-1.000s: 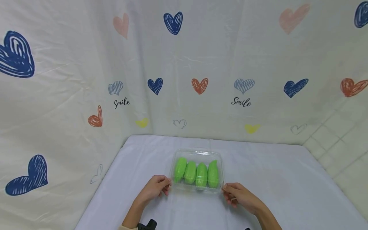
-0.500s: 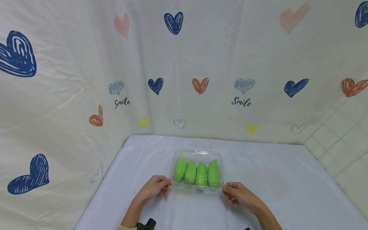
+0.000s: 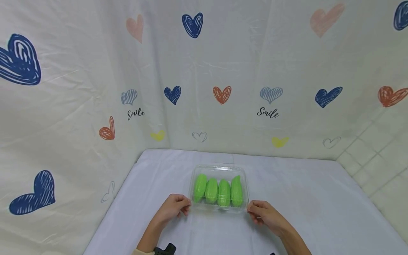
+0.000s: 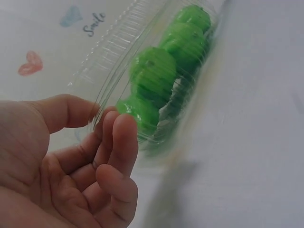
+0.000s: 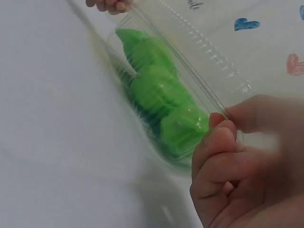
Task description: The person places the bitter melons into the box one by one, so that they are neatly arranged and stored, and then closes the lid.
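Observation:
A clear plastic clamshell box (image 3: 220,171) with its lid down holds several bright green, bitter-melon-shaped pieces (image 3: 211,191) lying side by side. My left hand (image 3: 173,208) pinches the box's rim at its near left corner between thumb and forefinger. At the near right corner, my right hand (image 3: 266,215) pinches the rim the same way. In the left wrist view the thumb and index finger meet on the rim (image 4: 97,114), the other fingers curled below it. The right wrist view shows the lid and base edges pressed together between thumb and forefinger (image 5: 223,116).
The box is over a table with a white cloth (image 3: 302,198). Behind stands a white curtain (image 3: 239,63) printed with hearts and the word "Smile". A dark wrist mount (image 3: 165,249) shows on the left forearm.
Both hands keep their pinch on the box's near corners. The right hand has shifted slightly up, and its lower fingers have curled in a little; the box has barely moved.

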The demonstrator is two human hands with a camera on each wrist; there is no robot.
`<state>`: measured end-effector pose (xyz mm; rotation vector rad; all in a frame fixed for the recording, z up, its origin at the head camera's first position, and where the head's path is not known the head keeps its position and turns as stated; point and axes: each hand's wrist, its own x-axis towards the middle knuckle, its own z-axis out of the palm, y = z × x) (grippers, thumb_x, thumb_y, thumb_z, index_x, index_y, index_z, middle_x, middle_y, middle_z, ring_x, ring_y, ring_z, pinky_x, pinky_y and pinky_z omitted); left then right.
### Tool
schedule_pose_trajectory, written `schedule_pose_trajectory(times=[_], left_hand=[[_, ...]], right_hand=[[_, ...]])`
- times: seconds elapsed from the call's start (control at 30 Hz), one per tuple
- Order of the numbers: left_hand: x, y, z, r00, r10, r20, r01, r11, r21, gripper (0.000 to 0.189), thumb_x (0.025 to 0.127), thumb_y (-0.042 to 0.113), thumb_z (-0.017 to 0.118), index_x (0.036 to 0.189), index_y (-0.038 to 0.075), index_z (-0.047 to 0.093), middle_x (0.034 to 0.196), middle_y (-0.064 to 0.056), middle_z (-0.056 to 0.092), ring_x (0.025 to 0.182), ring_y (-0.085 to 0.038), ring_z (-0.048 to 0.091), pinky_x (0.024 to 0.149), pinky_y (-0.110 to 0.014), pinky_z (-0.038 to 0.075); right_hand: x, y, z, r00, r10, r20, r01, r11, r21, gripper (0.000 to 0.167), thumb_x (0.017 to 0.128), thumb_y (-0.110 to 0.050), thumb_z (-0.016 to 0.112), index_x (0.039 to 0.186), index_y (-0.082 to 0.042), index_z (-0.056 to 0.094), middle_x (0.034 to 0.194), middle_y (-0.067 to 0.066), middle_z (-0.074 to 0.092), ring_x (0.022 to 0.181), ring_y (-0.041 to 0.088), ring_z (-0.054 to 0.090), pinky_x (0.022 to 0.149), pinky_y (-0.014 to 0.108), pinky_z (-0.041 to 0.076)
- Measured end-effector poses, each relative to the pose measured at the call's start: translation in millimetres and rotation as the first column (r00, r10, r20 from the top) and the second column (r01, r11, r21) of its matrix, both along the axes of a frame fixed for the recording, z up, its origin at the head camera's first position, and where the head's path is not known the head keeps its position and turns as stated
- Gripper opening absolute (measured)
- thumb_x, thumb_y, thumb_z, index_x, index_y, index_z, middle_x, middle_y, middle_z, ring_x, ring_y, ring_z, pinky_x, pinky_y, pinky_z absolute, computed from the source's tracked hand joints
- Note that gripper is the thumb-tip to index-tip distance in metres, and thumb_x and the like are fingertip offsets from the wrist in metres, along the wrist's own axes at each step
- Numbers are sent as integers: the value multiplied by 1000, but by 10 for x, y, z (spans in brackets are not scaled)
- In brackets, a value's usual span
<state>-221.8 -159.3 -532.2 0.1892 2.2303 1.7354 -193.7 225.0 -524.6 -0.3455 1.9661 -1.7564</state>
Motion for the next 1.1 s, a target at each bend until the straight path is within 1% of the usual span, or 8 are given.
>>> schedule_pose_trajectory(times=[0.23,0.47,0.6,0.7,0.83,0.97,1.1], left_hand=[[0,39,21,999,33,-10,-33,999,-11,30,100,18,63,95,-11,71,69,2,64,60,-10,64,50,-22,40],[7,61,38,999,44,-32,-45,999,-16,29,99,15,62,93,-12,70,67,3,62,58,-10,62,53,-23,42],[12,81,60,999,50,-18,-51,999,-19,29,99,16,62,92,-11,70,67,3,62,59,-10,62,55,-23,43],[19,80,64,999,41,-2,-41,999,-33,30,99,18,62,93,-10,71,68,3,63,60,-9,63,56,-24,43],[19,55,64,1000,21,14,-21,998,-55,33,99,24,62,95,-8,72,69,4,64,62,-10,64,56,-26,43],[3,15,70,1000,-1,20,3,998,-65,35,99,28,62,98,-6,72,71,3,63,63,-10,64,57,-27,43],[-10,-21,87,999,-29,22,31,997,-74,40,102,32,59,102,-6,72,73,3,63,63,-10,65,56,-26,44]], right_hand=[[1,-2,-18,999,-25,29,25,1000,1,23,106,-20,52,89,-9,63,72,-6,56,63,5,52,54,19,40],[7,3,10,997,-36,70,36,999,-4,24,106,-22,52,91,-8,65,72,-6,59,62,5,52,54,20,40],[7,15,35,995,-40,87,40,999,9,25,106,-23,53,95,-6,67,74,-7,60,64,5,53,55,20,41],[9,35,64,994,-66,85,63,997,38,29,105,-26,54,104,0,68,77,-6,60,66,5,54,55,20,41],[6,77,102,992,-101,73,95,992,82,38,105,-28,53,116,7,65,80,-4,60,68,7,55,56,20,42],[-11,123,113,990,-123,65,116,987,112,41,105,-29,53,119,8,63,81,-4,60,70,8,55,57,21,43],[-22,158,119,989,-138,56,130,983,130,40,105,-28,53,120,8,62,81,-3,60,71,9,56,58,22,43]])
